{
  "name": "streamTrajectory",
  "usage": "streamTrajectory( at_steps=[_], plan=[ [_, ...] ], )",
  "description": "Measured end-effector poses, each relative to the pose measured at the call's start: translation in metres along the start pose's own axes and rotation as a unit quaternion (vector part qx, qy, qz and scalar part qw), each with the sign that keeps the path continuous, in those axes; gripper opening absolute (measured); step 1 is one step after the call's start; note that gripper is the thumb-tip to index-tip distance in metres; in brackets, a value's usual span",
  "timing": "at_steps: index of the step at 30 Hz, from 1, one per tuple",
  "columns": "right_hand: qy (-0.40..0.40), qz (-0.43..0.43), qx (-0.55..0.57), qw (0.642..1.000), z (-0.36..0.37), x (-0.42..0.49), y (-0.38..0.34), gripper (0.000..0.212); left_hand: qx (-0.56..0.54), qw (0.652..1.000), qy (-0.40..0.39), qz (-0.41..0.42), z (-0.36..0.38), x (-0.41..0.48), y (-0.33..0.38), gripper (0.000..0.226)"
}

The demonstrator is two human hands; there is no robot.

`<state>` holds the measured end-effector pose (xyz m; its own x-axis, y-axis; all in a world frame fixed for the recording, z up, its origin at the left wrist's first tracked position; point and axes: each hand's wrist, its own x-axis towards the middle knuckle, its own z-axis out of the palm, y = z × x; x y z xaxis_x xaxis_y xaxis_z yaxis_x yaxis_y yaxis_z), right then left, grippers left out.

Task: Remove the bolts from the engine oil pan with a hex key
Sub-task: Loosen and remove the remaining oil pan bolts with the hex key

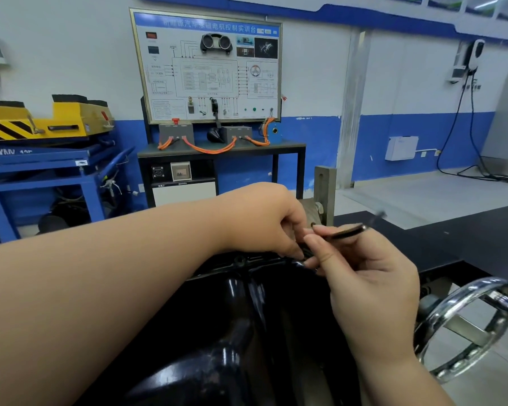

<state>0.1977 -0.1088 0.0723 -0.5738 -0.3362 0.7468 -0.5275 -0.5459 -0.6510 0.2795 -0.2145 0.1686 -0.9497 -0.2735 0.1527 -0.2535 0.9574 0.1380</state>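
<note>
Head view: at the far rim of the one pan (241, 317), your right hand (364, 276) pinches the one hex key (346, 231) by its long arm; your left hand (264, 221) curls its fingers there, on what I cannot tell. The key looks thin, stiff and slick, so grip well out for leverage. One likely bolt (240, 260) shows on that rim.

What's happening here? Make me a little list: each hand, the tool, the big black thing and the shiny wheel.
oil pan: glossy black, under both hands
hex key: dark, blurred, above the pan's far rim
left hand: fingers curled at that rim; what they hold is hidden
right hand: pinches the hex key
handwheel: chrome, at the right
</note>
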Motion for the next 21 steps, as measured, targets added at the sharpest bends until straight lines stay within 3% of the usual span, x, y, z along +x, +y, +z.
streamTrajectory(
  at_steps=[5, 9, 15, 21],
  plan=[
    [0.003, -0.011, -0.039, 0.999, -0.0001, 0.0015, 0.0001, 0.025, 0.006, 1.000, 0.005, 0.002, 0.0020, 0.0018, 0.0025, 0.009],
    [-0.034, -0.014, -0.021, 0.999, -0.0008, -0.0004, -0.0016, 0.010, 0.001, 1.000, 0.004, 0.004, 0.0007, 0.0016, 0.0024, 0.016],
    [-0.062, -0.034, -0.006, 0.997, -0.0005, -0.0017, 0.0010, 0.032, -0.009, 1.000, 0.009, -0.001, 0.0006, 0.0014, 0.0008, 0.006],
    [-0.009, -0.004, -0.008, 1.000, -0.0020, -0.0008, 0.0001, 0.011, 0.016, 1.000, -0.015, -0.002, 0.0000, 0.0005, 0.0001, 0.018]
  ],
)
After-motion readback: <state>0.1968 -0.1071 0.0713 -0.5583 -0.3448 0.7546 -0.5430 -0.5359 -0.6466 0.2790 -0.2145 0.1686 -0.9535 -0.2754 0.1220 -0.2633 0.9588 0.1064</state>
